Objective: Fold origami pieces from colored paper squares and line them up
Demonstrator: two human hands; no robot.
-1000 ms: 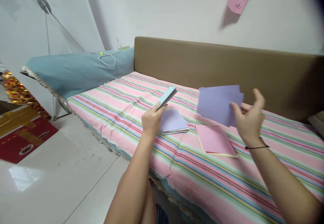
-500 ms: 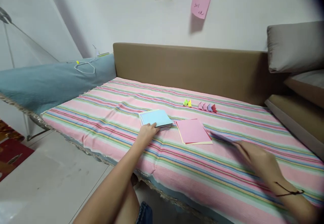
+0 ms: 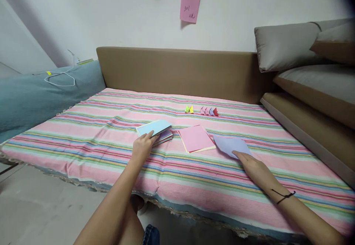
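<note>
My left hand [image 3: 143, 147] grips the near edge of the upper sheets of a stack of coloured paper [image 3: 155, 127], light blue on top. Those sheets are lifted, and purple paper shows beneath them. My right hand [image 3: 251, 163] pinches a lavender sheet of paper [image 3: 232, 145] at its near edge and holds it tilted, just over the cloth. Between my hands lies a small pile of square sheets, pink paper [image 3: 196, 138] uppermost, with red and pale yellow edges peeking out. Beyond it stand small folded paper pieces [image 3: 209, 111] in pink, lavender and red, beside two yellow-green ones [image 3: 189, 109].
A striped cloth [image 3: 133, 108] covers the couch seat, with a brown backrest [image 3: 177, 71] behind. Grey and brown cushions [image 3: 288, 45] pile up at right. A white cable [image 3: 59, 80] lies on the blue armrest [image 3: 16, 93]. A pink note [image 3: 189, 8] is on the wall.
My view has turned right. My right hand has moved inward with the lavender sheet, which now faces up more flatly beside the pink pile. My left hand has raised the stack's upper sheets.
</note>
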